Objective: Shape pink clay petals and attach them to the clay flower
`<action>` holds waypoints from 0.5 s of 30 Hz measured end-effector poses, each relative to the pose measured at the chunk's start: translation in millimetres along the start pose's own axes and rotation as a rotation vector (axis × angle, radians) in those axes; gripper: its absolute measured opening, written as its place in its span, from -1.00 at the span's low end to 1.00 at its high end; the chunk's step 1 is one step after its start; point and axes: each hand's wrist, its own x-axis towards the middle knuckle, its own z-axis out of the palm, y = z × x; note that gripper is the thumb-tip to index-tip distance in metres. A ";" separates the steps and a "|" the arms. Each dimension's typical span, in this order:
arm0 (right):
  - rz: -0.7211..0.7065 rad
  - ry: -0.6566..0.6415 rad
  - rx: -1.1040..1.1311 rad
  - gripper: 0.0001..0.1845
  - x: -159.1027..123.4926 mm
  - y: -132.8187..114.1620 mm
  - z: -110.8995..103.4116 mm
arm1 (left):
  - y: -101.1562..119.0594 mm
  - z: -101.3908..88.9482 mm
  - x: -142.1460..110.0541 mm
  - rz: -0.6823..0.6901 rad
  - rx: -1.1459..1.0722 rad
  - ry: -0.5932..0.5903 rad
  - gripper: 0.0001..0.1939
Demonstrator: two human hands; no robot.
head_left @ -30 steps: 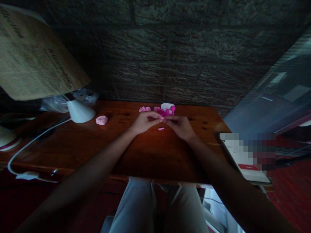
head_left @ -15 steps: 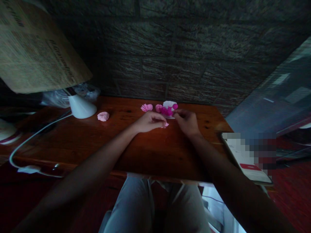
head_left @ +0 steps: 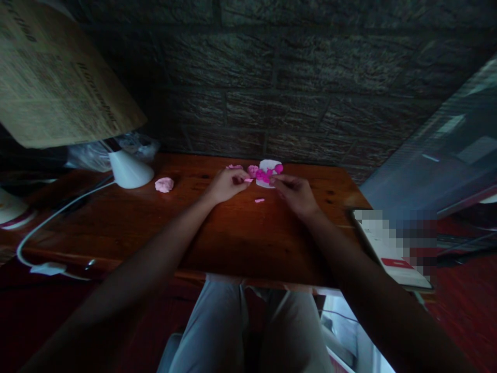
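My left hand (head_left: 225, 185) is closed in a pinch on a small pink piece (head_left: 249, 180), just above the table. My right hand (head_left: 298, 194) is also pinched, its fingertips at the edge of a cluster of magenta pieces (head_left: 263, 177); whatever they grip is too small to make out. The cluster lies on a small white sheet or dish (head_left: 267, 165). A pink crumpled lump (head_left: 253, 171) sits beside it, and a folded-looking pink piece (head_left: 235, 167) is partly hidden behind my left hand. A short pink strip (head_left: 259, 200) lies between my hands.
Another crumpled pink lump (head_left: 164, 185) rests on the wooden table (head_left: 240, 238), near a lamp (head_left: 131, 171) with a printed shade. A white cable (head_left: 42, 215) runs over the left front edge. At the right edge lies a tablet-like slab (head_left: 396, 259). A brick wall stands behind.
My left hand has moved slightly left and away from me. A short pink strip now shows on the table where its fingertips were. My right fingertips have shifted a little left, over the magenta cluster.
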 end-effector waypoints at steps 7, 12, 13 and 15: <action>0.047 0.009 0.079 -0.58 0.9 1.4 -1.4 | -3.2 -3.1 -3.3 -0.013 0.078 -0.141 -0.93; 0.076 -0.056 0.057 -0.57 -0.4 0.7 0.5 | -4.4 -2.8 -3.2 -0.029 0.072 -0.201 -0.94; 0.080 -0.070 0.048 -0.56 -0.8 0.2 0.7 | -4.7 -3.4 -2.8 -0.036 0.073 -0.211 -0.94; 0.068 -0.103 0.034 -0.56 -1.8 -1.1 0.9 | -5.3 -4.4 -1.9 -0.043 0.072 -0.226 -0.94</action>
